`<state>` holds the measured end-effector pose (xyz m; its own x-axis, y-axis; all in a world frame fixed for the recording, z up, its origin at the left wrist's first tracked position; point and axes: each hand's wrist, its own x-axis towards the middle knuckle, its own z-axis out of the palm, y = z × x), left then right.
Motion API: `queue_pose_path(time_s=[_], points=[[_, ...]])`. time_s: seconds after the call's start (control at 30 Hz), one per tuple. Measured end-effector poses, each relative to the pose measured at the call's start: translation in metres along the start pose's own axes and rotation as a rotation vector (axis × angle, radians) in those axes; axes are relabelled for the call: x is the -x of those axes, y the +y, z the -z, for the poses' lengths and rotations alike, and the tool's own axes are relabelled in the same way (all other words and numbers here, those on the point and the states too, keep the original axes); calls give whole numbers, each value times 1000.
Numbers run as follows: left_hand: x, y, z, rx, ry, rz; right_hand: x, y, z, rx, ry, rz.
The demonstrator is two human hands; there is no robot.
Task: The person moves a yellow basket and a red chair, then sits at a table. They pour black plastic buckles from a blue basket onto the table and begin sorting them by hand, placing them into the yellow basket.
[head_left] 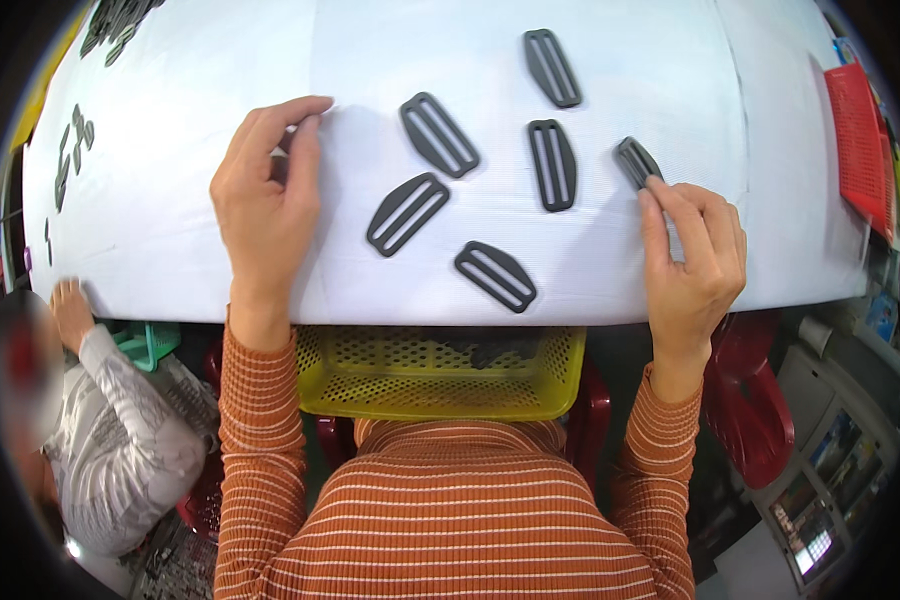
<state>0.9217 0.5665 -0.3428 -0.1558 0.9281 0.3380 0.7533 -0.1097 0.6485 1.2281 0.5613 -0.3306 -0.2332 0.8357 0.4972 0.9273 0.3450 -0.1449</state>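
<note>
My right hand (698, 235) pinches the near end of a black plastic strap slider buckle (638, 160) between thumb and fingertips, at the right of the white-covered table. My left hand (270, 180) is over the table's left part, fingers bent, with a small gap between thumb and index finger and nothing seen in it. Between my hands lie several more flat black slider buckles, each with two long slots. One buckle (422, 215) is closest to my left hand; another buckle (570, 165) lies left of the held one.
A yellow perforated basket (440, 400) with dark pieces inside sits at my lap, below the edge of the white table (370, 290). More dark pieces (115, 30) lie far left. A red basket (858, 150) stands right. Another person's hand (70, 312) rests on the table's left edge.
</note>
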Motion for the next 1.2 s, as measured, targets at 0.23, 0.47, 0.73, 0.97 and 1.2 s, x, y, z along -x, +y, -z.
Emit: queue_pose_path(time_s=[0.23, 0.47, 0.73, 0.97, 1.2], points=[[2, 0, 5, 1, 53, -39, 12, -53, 10, -458, -201, 98], [6, 0, 9, -16, 48, -55, 2, -25, 8, -339, -160, 46], [3, 4, 6, -109, -224, -440, -37, 11, -49, -139, -303, 157], [9, 4, 6, -199, -323, -449, -43, 5, -44, -70, -348, 269], [34, 14, 30, -181, -694, -507, -4, -36, -13, -226, -547, 486]])
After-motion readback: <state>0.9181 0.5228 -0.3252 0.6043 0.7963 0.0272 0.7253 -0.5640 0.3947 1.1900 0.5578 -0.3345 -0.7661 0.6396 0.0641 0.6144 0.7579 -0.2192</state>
